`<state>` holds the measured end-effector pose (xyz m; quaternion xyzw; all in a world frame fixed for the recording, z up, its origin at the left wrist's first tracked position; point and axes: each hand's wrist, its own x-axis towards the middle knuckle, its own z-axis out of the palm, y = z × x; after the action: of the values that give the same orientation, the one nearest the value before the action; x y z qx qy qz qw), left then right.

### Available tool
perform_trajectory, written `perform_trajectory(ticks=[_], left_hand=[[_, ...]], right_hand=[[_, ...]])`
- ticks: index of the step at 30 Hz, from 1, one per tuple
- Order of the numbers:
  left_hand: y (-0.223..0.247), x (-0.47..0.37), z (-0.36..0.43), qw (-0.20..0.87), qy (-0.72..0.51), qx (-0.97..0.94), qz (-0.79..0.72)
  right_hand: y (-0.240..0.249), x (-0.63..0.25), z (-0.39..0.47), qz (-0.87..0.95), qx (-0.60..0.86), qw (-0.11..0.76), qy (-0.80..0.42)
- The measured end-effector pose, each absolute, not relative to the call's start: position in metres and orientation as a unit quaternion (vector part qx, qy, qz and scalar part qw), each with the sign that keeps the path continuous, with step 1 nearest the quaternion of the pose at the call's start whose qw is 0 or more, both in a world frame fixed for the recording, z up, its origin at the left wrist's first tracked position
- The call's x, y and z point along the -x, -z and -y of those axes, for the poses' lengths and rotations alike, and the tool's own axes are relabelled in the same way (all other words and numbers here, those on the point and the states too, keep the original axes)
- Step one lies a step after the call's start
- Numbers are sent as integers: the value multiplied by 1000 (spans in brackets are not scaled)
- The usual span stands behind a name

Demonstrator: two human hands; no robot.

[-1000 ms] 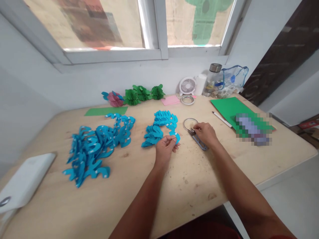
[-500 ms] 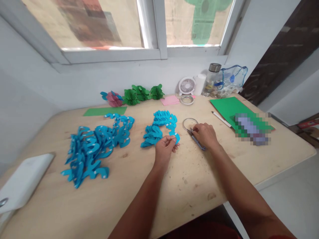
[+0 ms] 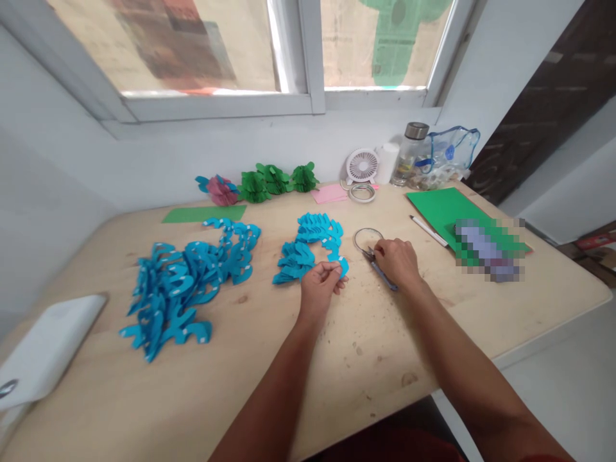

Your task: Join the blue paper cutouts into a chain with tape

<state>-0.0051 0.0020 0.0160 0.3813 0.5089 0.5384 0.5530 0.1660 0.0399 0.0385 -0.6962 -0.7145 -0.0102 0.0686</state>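
Note:
My left hand [image 3: 318, 283] pinches the edge of a blue paper cutout [image 3: 343, 265] between thumb and fingers. This cutout joins a folded chain of blue paper [image 3: 317, 226] that curves behind the hand. To the right, my right hand [image 3: 395, 260] is closed, its fingertips down by the tip of a slim blue-grey cutting tool [image 3: 382, 274]. A thin roll of tape [image 3: 356, 240] lies flat, touching or close to those fingertips. What the right fingers pinch is too small to make out. Small white squares dot the blue paper.
A larger heap of blue cutouts [image 3: 178, 279] lies left. Green paper flowers [image 3: 276, 179], a small fan [image 3: 362, 166], another tape roll [image 3: 362, 193] and a glass bottle [image 3: 409, 154] line the wall. Green sheets [image 3: 437, 204] and a white pen [image 3: 428, 230] lie right; a white device [image 3: 52, 346] lies far left.
Both hands stay almost in the same place and keep their grip. The whole view has shifted very slightly; no object has visibly moved on the table.

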Motion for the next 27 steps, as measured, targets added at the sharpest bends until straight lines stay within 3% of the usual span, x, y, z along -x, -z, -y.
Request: perform_trajectory(ticks=[16, 27], left_hand=[[-17, 5, -1, 554, -538, -387, -504], [-17, 5, -2, 558, -537, -386, -500]], right_hand=[[-36, -167, -41, 706, 705, 70, 9], [-36, -177, -44, 766, 633, 103, -48]])
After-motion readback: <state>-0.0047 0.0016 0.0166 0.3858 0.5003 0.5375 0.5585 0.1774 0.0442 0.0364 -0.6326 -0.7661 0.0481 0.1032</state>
